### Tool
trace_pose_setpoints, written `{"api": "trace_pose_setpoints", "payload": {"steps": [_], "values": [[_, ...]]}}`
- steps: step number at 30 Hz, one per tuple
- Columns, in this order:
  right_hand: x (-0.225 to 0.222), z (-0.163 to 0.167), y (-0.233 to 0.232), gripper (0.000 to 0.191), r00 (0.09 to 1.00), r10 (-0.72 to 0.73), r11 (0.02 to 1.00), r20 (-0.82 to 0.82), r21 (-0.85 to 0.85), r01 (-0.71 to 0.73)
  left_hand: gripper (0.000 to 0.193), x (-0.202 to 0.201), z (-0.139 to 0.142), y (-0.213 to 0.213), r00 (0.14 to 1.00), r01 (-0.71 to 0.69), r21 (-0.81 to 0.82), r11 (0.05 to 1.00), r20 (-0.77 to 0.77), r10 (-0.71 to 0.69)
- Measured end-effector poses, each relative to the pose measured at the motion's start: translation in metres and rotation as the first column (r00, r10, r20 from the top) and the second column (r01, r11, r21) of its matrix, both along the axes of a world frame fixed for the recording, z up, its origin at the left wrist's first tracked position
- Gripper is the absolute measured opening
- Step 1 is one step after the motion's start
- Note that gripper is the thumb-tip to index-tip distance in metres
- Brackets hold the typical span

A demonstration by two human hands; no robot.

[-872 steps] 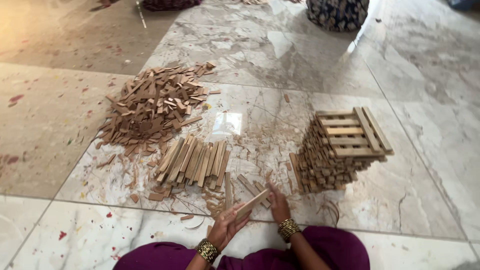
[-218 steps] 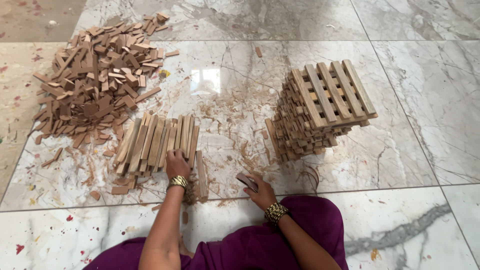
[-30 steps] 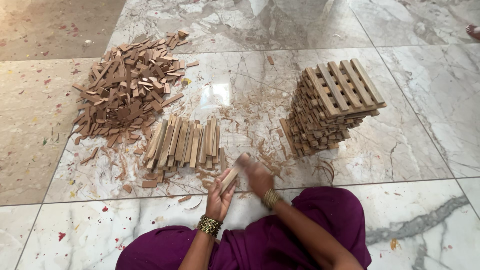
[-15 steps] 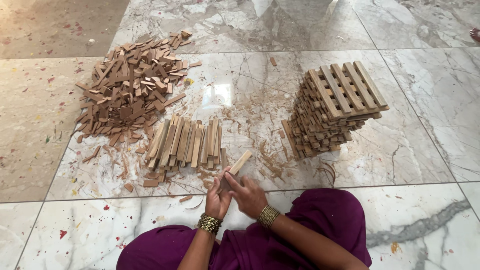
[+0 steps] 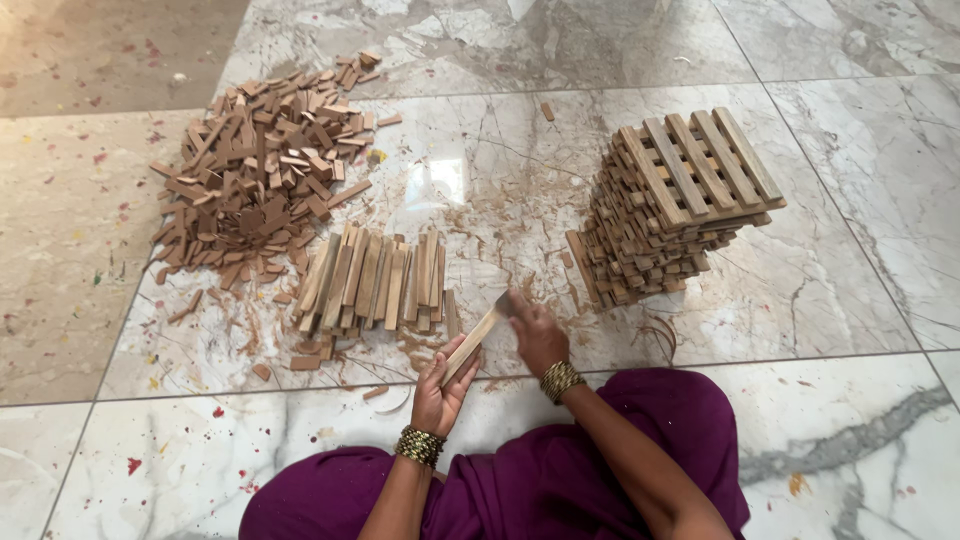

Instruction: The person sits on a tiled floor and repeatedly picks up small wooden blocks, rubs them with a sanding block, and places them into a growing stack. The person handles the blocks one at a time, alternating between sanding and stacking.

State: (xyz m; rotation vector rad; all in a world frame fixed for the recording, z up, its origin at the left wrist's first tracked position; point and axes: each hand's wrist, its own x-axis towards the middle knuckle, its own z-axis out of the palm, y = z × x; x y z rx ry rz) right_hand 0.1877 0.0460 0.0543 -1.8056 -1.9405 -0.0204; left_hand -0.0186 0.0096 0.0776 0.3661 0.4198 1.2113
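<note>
My left hand (image 5: 441,385) grips a flat wooden stick (image 5: 474,340), held slanted just above the floor in front of my purple-clad lap. My right hand (image 5: 535,335) is closed at the stick's upper end; whether it holds a small tool there I cannot tell. A row of similar sticks (image 5: 375,280) lies side by side just beyond my left hand. A tall criss-cross stack of sticks (image 5: 675,205) stands to the right of my right hand.
A loose heap of short wood offcuts (image 5: 255,170) covers the floor at the upper left. Shavings and sawdust (image 5: 505,255) are scattered over the marble tiles (image 5: 840,280) between the row and the stack.
My hands have drawn together on the stick. It is raised a little and my right hand has shifted to its upper end.
</note>
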Motion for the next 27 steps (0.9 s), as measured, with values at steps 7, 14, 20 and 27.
{"api": "trace_pose_setpoints", "payload": {"steps": [7, 14, 20, 27], "values": [[0.031, -0.017, 0.011, 0.064, 0.350, -0.290, 0.938, -0.891, -0.337, -0.080, 0.037, 0.009, -0.040, 0.006, 0.977, -0.128, -0.176, 0.976, -0.193, 0.093], [0.022, -0.007, 0.004, 0.068, 0.297, -0.201, 0.971, -0.933, -0.230, -0.063, 0.043, 0.014, -0.036, -0.008, 0.886, 0.169, -0.152, 0.974, -0.410, -0.218], [0.034, -0.012, 0.006, 0.073, 0.522, -0.295, 0.950, -0.800, -0.306, 0.067, 0.045, 0.008, -0.015, -0.008, 0.872, 0.379, -0.068, 0.923, -0.309, -0.380], [-0.004, -0.022, -0.035, 0.054, 0.701, 0.012, 0.997, -0.713, 0.066, 0.050, 0.049, 0.020, -0.033, -0.007, 0.937, 0.146, -0.074, 0.986, -0.308, -0.162]]}}
